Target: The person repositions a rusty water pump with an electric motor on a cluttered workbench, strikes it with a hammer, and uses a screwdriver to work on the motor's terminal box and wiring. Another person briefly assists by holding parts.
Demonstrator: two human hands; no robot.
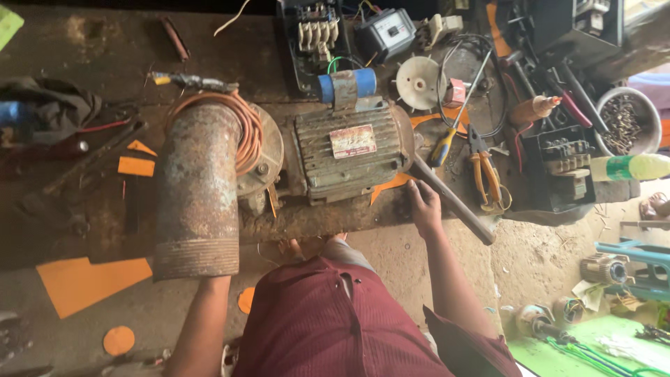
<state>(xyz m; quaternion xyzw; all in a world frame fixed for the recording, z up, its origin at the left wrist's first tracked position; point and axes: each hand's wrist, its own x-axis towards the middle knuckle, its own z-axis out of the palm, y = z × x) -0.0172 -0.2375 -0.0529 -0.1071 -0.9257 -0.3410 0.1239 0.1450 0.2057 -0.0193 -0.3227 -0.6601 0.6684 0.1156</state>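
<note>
A grey finned electric motor [345, 157] with a red-and-white nameplate lies on a dark, dirty workbench [98, 63]. A rusty threaded pipe [197, 188] juts off the bench's near edge from the motor's left end, with orange cable [248, 129] coiled around it. My left hand is hidden under the pipe's near end; only the forearm [202, 328] shows. My right hand [423, 206] rests on the bench edge beside the motor's right end, fingers touching a long dark metal bar [450, 202]. I cannot tell whether the fingers grip the bar.
Right of the motor lie a yellow-and-blue screwdriver [447, 132], orange-handled pliers [485, 171], a white fan wheel [419, 82], black contactors [565, 164] and a bowl of screws [623, 122]. Orange paper scraps [84, 279] lie on the floor at left. My maroon clothing [335, 321] fills the bottom centre.
</note>
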